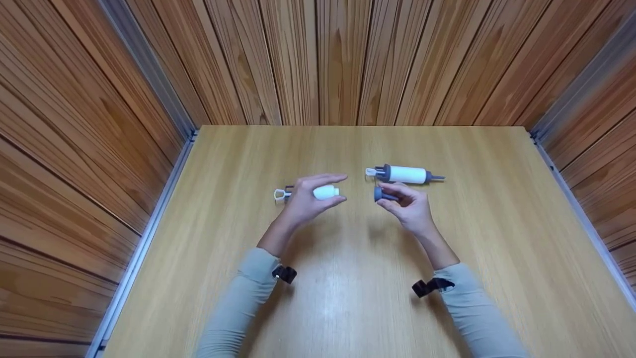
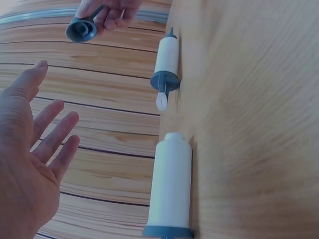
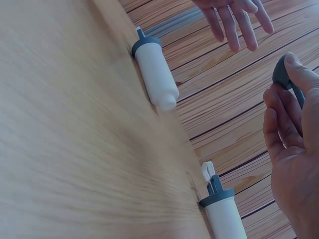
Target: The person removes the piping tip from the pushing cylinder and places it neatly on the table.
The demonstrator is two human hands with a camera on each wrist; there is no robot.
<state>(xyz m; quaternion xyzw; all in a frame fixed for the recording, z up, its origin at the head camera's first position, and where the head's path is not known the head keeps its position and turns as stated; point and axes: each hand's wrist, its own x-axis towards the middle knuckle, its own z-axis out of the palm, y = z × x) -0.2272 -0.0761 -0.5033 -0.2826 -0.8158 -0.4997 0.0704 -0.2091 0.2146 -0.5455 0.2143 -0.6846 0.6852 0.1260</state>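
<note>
My right hand (image 1: 411, 204) pinches a dark grey nozzle cap (image 2: 81, 30) between thumb and fingers. The cap flares into a hollow cup at its wide end, which faces my left hand, and has a thin stem. My left hand (image 1: 305, 198) is spread, fingers and thumb apart with nothing between them, over a white syringe-like tube (image 2: 171, 184). That tube lies on the table, its bare white neck pointing right and its grey flange and white loop handle (image 1: 279, 194) at the left. In both wrist views the left hand is apart from it.
A second white syringe-like tube (image 1: 407, 174) lies just beyond my right hand, with its grey nozzle on the right and loop handle on the left. Wood-plank walls (image 1: 338, 59) stand behind and beside the table (image 1: 348, 308).
</note>
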